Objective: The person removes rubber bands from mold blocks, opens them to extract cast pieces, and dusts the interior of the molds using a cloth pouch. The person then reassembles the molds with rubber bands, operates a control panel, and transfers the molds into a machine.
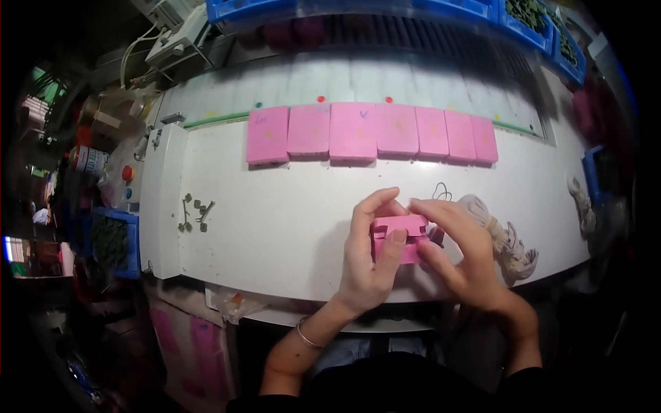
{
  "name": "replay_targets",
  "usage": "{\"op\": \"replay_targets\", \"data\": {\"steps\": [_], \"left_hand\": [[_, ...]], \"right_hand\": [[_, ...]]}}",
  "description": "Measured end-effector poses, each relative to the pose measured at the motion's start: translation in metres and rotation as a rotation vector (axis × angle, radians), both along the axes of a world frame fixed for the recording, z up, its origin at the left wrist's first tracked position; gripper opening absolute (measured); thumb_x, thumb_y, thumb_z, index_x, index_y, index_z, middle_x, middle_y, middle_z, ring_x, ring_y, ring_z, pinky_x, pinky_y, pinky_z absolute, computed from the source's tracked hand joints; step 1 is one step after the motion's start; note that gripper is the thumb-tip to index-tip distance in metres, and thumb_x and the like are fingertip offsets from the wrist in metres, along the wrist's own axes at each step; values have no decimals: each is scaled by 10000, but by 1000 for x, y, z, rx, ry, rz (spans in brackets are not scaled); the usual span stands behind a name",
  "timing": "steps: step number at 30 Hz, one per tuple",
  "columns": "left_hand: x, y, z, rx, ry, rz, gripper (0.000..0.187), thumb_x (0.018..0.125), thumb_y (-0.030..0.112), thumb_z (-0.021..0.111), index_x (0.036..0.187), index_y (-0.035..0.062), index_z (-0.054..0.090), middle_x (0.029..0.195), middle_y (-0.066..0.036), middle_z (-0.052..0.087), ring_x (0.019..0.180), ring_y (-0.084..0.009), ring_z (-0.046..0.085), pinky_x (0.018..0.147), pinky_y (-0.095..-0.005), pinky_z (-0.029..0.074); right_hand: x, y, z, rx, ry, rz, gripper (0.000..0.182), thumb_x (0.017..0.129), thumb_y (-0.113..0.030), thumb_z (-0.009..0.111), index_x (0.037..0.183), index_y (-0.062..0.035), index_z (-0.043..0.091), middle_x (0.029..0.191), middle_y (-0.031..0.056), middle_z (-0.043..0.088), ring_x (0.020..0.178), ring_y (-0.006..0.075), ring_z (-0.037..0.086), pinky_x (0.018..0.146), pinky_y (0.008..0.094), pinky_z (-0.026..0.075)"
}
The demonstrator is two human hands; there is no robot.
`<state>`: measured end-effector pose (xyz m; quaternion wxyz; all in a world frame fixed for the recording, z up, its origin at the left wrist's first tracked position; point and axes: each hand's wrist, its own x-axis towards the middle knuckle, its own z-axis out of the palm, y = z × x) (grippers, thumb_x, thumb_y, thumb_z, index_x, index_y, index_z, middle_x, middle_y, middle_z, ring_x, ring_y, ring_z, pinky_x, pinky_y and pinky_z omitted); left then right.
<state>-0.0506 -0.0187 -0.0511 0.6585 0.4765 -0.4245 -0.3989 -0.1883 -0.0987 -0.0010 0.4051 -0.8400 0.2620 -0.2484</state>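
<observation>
A pink block in two notched halves point(401, 226) is held above the white table's front part, with a dark gap between the upper and lower half. My left hand point(366, 265) wraps its left side, the thumb pressed across the front and the fingers behind. At its right end, my right hand point(471, 251) closes in with thumb and fingertips against the pink piece. A small dark reddish thing point(436, 236) shows between the right fingers. Just behind the right hand lies a thin dark loop of wire point(442, 191).
Several pink blocks point(352, 131) stand in a row along the back of the white table point(261, 227). Bundled pale cords point(506, 246) lie right of my right hand. Small green pieces point(196, 212) sit at the left, near a white raised edge point(162, 199). Blue trays point(385, 10) hang over the back.
</observation>
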Motion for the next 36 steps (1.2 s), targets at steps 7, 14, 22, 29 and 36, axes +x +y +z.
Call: {"op": "replay_targets", "data": {"steps": [7, 14, 22, 29, 36], "left_hand": [[6, 6, -3, -200, -349, 187, 548, 774, 4, 542, 1279, 28, 330, 1335, -196, 312, 1297, -307, 269, 1030, -417, 333], [16, 25, 3, -46, -693, -25, 628, 749, 130, 658, 1305, 51, 378, 1352, -174, 409, 1311, -369, 251, 1068, -456, 252], [25, 20, 7, 57, -514, -81, 820, 682, 215, 730, 1388, 98, 330, 1374, -67, 419, 1212, -344, 352, 1026, -446, 261], [37, 16, 14, 113, -833, -151, 1038, 574, 300, 784, 1424, 127, 214, 1392, -74, 377, 1161, -351, 375, 978, -468, 290], [39, 17, 16, 106, -946, -141, 1118, 536, 291, 808, 1434, 150, 158, 1397, -75, 358, 1165, -356, 384, 953, -496, 307]], "right_hand": [[22, -19, 8, 195, 37, -10, 149, 863, -103, 593, 928, 31, 587, 806, 137, 620, 648, 201, 601, 576, 291, 471], [33, -31, 3, 282, 55, -50, 206, 906, -153, 538, 892, 43, 602, 627, 133, 596, 534, 178, 581, 525, 287, 448], [-32, -21, 20, -418, 459, -174, 571, 778, 8, 621, 1316, -22, 433, 1274, 195, 436, 1119, 350, 475, 912, 370, 423], [-64, -15, 19, -168, 531, -128, 582, 725, 142, 548, 1288, 25, 457, 1252, 202, 470, 1052, 348, 507, 859, 364, 450], [-11, -4, 21, -891, 288, 230, 386, 714, -83, 611, 1096, -42, 646, 1148, 77, 612, 823, 192, 535, 704, 286, 428]]}}
